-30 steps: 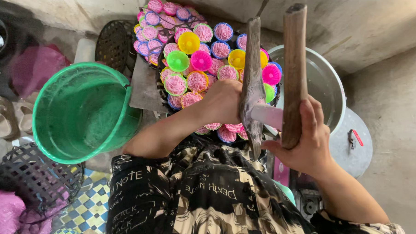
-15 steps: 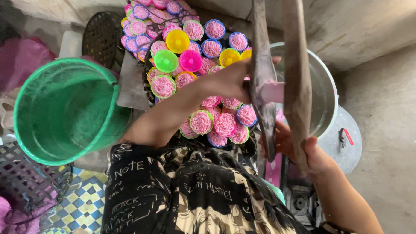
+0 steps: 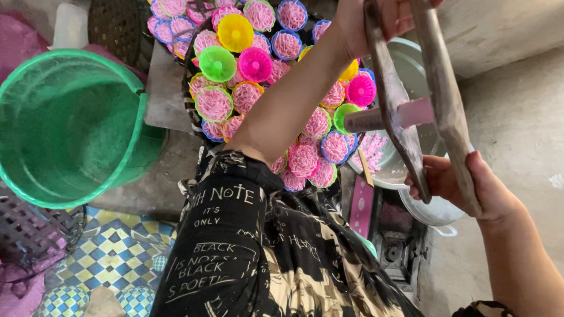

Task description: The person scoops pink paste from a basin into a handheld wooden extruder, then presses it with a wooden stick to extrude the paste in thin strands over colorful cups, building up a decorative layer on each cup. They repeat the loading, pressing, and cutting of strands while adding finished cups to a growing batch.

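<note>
Raised since a second ago: the long two-armed wooden lever press [image 3: 417, 104], its top end now gripped in the closed left hand [image 3: 377, 8], lower handles clasped by the right hand [image 3: 464, 186]. Arms spread, pink-tipped plunger [image 3: 387, 118] drawn back, so probably reopened for another pressing. Beneath it, a metal bowl [image 3: 410, 60]. Alongside, small coloured plastic cups of pink noodle nests [image 3: 253, 59] packed close. Left, a green plastic bucket [image 3: 62, 128]. Left forearm crossing over the cups.

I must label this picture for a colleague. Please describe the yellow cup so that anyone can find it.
Start at the big green plastic bucket; right of it lies a heap of small pink-filled plastic cups. The empty bright yellow plastic cup sits near its top, the only plain yellow one there.
</note>
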The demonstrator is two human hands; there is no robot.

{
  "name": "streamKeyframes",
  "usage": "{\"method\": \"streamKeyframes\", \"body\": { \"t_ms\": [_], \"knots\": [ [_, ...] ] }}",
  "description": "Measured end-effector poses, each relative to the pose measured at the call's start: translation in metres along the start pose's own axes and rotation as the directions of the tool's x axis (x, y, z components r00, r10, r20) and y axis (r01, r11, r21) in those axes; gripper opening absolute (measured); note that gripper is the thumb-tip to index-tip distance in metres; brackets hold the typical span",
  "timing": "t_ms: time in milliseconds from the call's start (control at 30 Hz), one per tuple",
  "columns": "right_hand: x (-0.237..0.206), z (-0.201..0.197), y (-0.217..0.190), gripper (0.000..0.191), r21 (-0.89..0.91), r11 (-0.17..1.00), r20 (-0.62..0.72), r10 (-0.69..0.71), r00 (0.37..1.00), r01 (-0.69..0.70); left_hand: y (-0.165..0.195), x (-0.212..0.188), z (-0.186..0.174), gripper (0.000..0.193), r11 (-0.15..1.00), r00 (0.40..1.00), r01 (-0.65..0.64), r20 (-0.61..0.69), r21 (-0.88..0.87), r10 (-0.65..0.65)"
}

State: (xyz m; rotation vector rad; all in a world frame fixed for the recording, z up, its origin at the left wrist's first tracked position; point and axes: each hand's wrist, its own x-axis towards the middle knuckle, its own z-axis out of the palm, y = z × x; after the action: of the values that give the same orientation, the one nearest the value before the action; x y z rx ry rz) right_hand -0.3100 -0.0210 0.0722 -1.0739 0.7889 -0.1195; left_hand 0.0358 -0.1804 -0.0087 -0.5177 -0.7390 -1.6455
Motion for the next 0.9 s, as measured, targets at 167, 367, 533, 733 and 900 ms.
{"method": "streamKeyframes", "body": {
  "t_ms": [167, 367, 533, 733, 900],
  "knots": [
    [0.003, -0.023, 0.009, 0.098, -0.051, 0.991, -0.205, 0.107, 0.973, -0.12, -0.02, -0.021, -0.032, 0.055, 0.966, 0.976, -0.211, -0.022, 0.146, 0.217],
    [0.004, -0.029, 0.027, 0.075, -0.123, 0.987, -0.218, 0.076, 0.973, -0.105, -0.013, -0.041, -0.033, 0.049, 0.988, 0.948, -0.132, -0.301, -0.084, 0.102],
    [0.022, -0.028, 0.031, 0.072, -0.314, 0.949, -0.167, -0.027, 0.986, -0.027, 0.005, -0.045, -0.037, 0.046, 0.963, 0.938, -0.171, -0.264, 0.209, 0.224],
    [0.028, -0.015, 0.013, 0.048, -0.34, 0.937, -0.394, -0.062, 0.917, -0.083, 0.004, -0.033, -0.046, 0.042, 0.973, 0.942, -0.174, -0.262, 0.151, 0.209],
    [0.013, 0.002, 0.005, 0.045, -0.353, 0.926, -0.471, -0.05, 0.881, -0.136, -0.009, -0.037, -0.043, 0.042, 0.997, 0.924, -0.063, -0.38, -0.05, 0.04]
  ]
}}
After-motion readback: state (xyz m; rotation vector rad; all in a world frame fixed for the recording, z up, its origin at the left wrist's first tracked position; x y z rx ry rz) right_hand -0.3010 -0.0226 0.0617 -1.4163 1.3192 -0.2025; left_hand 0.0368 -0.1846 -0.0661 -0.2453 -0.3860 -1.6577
